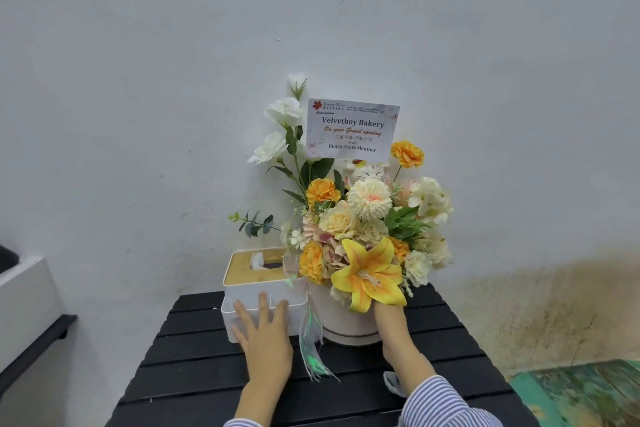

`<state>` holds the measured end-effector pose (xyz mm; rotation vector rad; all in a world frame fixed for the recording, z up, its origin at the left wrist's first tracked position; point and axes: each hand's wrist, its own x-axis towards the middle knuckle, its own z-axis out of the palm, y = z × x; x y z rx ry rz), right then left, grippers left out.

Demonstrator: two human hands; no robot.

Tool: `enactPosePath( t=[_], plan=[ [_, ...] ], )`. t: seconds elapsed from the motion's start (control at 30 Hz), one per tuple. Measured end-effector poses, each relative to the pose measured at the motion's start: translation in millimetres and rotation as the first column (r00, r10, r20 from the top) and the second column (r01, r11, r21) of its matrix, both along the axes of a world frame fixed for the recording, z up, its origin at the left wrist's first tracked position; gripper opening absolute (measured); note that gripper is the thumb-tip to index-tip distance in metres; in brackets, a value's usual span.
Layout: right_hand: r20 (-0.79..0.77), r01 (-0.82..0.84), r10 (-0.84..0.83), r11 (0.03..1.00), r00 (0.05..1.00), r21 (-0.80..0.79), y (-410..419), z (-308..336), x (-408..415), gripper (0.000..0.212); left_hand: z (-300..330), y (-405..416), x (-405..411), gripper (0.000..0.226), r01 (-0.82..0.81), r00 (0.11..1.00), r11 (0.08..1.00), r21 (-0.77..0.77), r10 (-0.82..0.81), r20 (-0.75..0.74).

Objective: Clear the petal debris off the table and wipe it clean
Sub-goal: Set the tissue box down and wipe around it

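Not much room at the back of the black slatted table (194,367): the white tissue box (263,291) and the flower pot (346,319) sit side by side against the wall, nearly touching. A ribbon (313,350) dangles in the gap between them. The yellow lily (372,276) overhangs the pot's front. Front slats are mostly open, especially front-left.
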<state>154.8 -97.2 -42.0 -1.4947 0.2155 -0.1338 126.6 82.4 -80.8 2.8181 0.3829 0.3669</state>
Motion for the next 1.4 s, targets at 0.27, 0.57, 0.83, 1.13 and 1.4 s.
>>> enactPosePath(
  t=[0.27, 0.57, 0.83, 1.13, 1.4],
  plan=[
    [-0.049, -0.036, 0.038, 0.998, 0.998, 0.042, 1, -13, 8, 0.055, -11, 6, 10, 0.053, -0.019, 0.995, 1.000, -0.018, 0.020, 0.094],
    [-0.063, -0.105, 0.087, 0.911, 0.994, -0.399, -25, -12, -35, 0.043, 10, 16, -11, 0.070, 0.005, 1.000, 0.999, 0.053, -0.004, -0.026],
    [-0.114, -0.087, -0.047, 0.393, 0.992, -0.915, -38, -57, -147, 0.069, 23, 25, -100, 0.060, -0.105, 0.994, 0.969, -0.222, 0.099, -0.038],
    [0.015, -0.148, 0.340, 0.446, 0.940, -0.883, 78, -66, -170, 0.053, 21, 99, -157, 0.051, -0.232, 0.969, 0.848, -0.476, 0.242, -0.041],
    [-0.029, -0.231, 0.516, 0.331, 0.856, -0.915, 196, -66, -121, 0.065, -8, 146, -164, 0.048, -0.134, 0.989, 0.815, -0.564, 0.147, -0.024]
  ],
)
